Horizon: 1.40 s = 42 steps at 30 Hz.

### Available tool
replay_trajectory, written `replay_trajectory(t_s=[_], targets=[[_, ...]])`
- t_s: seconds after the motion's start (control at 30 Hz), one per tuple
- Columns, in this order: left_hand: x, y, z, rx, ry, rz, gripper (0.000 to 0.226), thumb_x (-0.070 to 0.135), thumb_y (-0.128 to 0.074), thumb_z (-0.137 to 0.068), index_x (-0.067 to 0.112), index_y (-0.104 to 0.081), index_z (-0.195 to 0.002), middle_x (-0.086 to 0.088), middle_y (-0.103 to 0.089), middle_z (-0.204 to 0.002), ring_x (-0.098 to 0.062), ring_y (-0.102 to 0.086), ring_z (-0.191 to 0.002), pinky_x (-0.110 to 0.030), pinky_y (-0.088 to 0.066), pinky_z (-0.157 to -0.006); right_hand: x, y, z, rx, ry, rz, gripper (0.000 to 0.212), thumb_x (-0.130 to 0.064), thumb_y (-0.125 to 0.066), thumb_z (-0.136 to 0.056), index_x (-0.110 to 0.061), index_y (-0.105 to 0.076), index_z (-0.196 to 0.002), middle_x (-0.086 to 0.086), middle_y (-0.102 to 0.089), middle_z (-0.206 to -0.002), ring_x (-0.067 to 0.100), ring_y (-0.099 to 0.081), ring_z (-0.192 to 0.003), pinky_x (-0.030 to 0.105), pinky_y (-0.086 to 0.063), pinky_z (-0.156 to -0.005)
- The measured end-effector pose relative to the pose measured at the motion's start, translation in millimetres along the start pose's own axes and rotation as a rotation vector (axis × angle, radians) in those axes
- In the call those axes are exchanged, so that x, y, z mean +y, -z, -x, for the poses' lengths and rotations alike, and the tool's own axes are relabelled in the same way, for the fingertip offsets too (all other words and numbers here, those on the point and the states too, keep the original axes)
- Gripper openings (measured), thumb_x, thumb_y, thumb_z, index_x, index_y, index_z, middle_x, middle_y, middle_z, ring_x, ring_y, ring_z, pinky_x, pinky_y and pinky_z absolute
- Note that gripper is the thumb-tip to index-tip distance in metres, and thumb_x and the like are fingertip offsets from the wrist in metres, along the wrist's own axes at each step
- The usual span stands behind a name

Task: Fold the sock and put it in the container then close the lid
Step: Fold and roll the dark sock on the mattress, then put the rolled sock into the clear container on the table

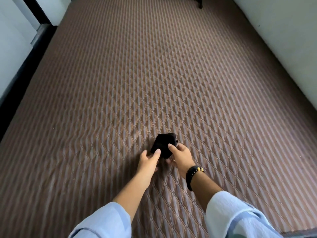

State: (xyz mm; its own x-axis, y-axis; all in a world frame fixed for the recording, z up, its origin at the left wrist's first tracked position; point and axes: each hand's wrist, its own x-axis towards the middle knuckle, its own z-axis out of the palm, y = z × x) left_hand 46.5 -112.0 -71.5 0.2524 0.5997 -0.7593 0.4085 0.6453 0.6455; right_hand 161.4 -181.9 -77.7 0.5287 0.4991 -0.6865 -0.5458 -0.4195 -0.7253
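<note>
A strip of pale floor [10,54] and dark trim is being shown at the nine to ten o'clock edge of the view, beside a quilted mattress [154,74] that is filling most of the frame.

Low of centre, at about six o'clock, the left hand [148,159] is being held with its fingers curled onto the near-left corner of the sock [163,145]; the thumb looks tucked under, so the hand is judged closed on the fabric, though the underside is hidden. The sock, a small dark bundle already doubled over, is being kept on or just above the mattress between both hands (whether it is resting on the quilting cannot be told).

Just to its right the right hand [181,156], with a dark bracelet [193,175] at the wrist, is being pinched onto the sock's near-right edge, thumb on top and fingers below.

The sock is judged light, soft and limp, neither slippery nor fragile; a loose hold would probably let the fold be undone. It is best taken across the folded edges, all layers being pressed together.

At twelve to one o'clock a dark object [197,0] is being cut off by the frame. No container is being shown.

At three o'clock a pale wall [283,40] is bordering the mattress.
</note>
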Motion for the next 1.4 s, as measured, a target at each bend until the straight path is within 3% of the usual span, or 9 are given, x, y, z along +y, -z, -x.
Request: replay_trajectory(t_s=[0.13, 0.3, 0.37, 0.6, 0.73, 0.9, 1.03, 1.2, 1.4], targets=[[11.6, -4.7, 28.6, -0.257, 0.103, 0.313, 0.046, 0.016, -0.063, -0.103, 0.004, -0.054, -0.146, -0.022, -0.070, -0.134, -0.036, -0.068, -0.119, -0.050, -0.053, -0.108, -3.8, 19.7, 42.6, -0.094, -0.055, -0.169, 0.027, -0.028, -0.064, -0.098, -0.006, -0.067, -0.113, 0.008, -0.069, -0.095, 0.018, -0.064, -0.074, 0.033, -0.054, -0.069], [42.8, -32.5, 79.9, -0.222, -0.008, 0.261, 0.063, 0.017, -0.060, -0.104, 0.006, -0.033, -0.161, -0.025, -0.049, -0.156, -0.044, -0.055, -0.139, -0.060, -0.045, -0.116, -20.5, 53.6, 104.0, -0.124, -0.026, -0.087, 0.043, -0.039, -0.071, -0.091, -0.010, -0.062, -0.122, 0.008, -0.066, -0.093, 0.016, -0.062, -0.076, 0.035, -0.056, -0.075], [57.2, -46.3, 110.1, -0.305, -0.050, 0.173, 0.064, 0.021, -0.060, -0.105, 0.006, -0.032, -0.161, -0.025, -0.050, -0.156, -0.043, -0.057, -0.136, -0.060, -0.048, -0.114, -37.5, 68.9, 134.0, -0.014, 0.064, -0.151, 0.052, -0.042, -0.069, -0.092, -0.013, -0.055, -0.133, 0.010, -0.069, -0.110, 0.020, -0.065, -0.084, 0.036, -0.057, -0.073], [89.8, -85.2, 236.1, -0.574, -0.341, -0.290, 0.036, 0.024, -0.069, -0.099, 0.009, -0.058, -0.129, -0.021, -0.067, -0.136, -0.038, -0.067, -0.125, -0.059, -0.054, -0.107, -85.5, 136.3, 287.6, 0.130, 0.229, -0.254, 0.018, -0.022, -0.063, -0.098, -0.010, -0.071, -0.109, 0.010, -0.069, -0.095, 0.021, -0.062, -0.078, 0.029, -0.047, -0.063], [81.6, -116.3, 322.3, -0.726, -0.439, -0.438, 0.050, 0.013, -0.069, -0.099, -0.003, -0.051, -0.142, -0.027, -0.063, -0.139, -0.040, -0.063, -0.129, -0.057, -0.052, -0.110, -83.1, 184.8, 391.5, 0.279, 0.292, -0.265, 0.008, -0.011, -0.058, -0.099, -0.010, -0.064, -0.104, 0.010, -0.067, -0.096, 0.018, -0.065, -0.080, 0.030, -0.054, -0.069], [59.6, -166.0, 429.1, -1.033, -0.429, -0.532, 0.043, -0.008, -0.056, -0.101, -0.010, -0.046, -0.143, -0.028, -0.063, -0.121, -0.031, -0.067, -0.096, -0.028, -0.062, -0.071, -68.1, 245.0, 504.7, 0.525, 0.388, -0.297, 0.009, -0.007, -0.058, -0.099, -0.013, -0.064, -0.098, 0.008, -0.067, -0.098, 0.016, -0.066, -0.082, 0.032, -0.053, -0.073], [-5.0, -209.9, 569.2, -1.298, -0.513, -0.680, 0.046, -0.007, -0.057, -0.101, -0.008, -0.045, -0.145, -0.033, -0.065, -0.125, -0.029, -0.068, -0.095, -0.027, -0.062, -0.073, -13.0, 306.7, 646.9, 0.799, 0.419, -0.436, 0.015, -0.007, -0.060, -0.098, -0.009, -0.061, -0.113, 0.012, -0.067, -0.107, 0.022, -0.065, -0.092, 0.034, -0.056, -0.076], [-97.6, -237.0, 693.3, -1.406, -0.491, -0.792, 0.055, -0.006, -0.059, -0.100, -0.002, -0.040, -0.152, -0.042, -0.054, -0.141, -0.040, -0.062, -0.116, -0.055, -0.052, -0.109, 67.2, 353.2, 778.4, 1.054, 0.403, -0.519, 0.032, -0.008, -0.063, -0.097, -0.003, -0.055, -0.128, 0.016, -0.063, -0.118, 0.023, -0.064, -0.100, 0.037, -0.059, -0.079], [-216.6, -243.5, 801.6, -1.455, -0.443, -0.896, 0.061, 0.000, -0.066, -0.098, 0.003, -0.041, -0.153, -0.031, -0.060, -0.141, -0.046, -0.064, -0.128, -0.041, -0.060, -0.086, 174.2, 388.3, 898.6, 1.182, 0.321, -0.557, 0.010, -0.013, -0.062, -0.098, -0.022, -0.065, -0.101, 0.004, -0.074, -0.102, 0.016, -0.072, -0.089, 0.026, -0.060, -0.065]])
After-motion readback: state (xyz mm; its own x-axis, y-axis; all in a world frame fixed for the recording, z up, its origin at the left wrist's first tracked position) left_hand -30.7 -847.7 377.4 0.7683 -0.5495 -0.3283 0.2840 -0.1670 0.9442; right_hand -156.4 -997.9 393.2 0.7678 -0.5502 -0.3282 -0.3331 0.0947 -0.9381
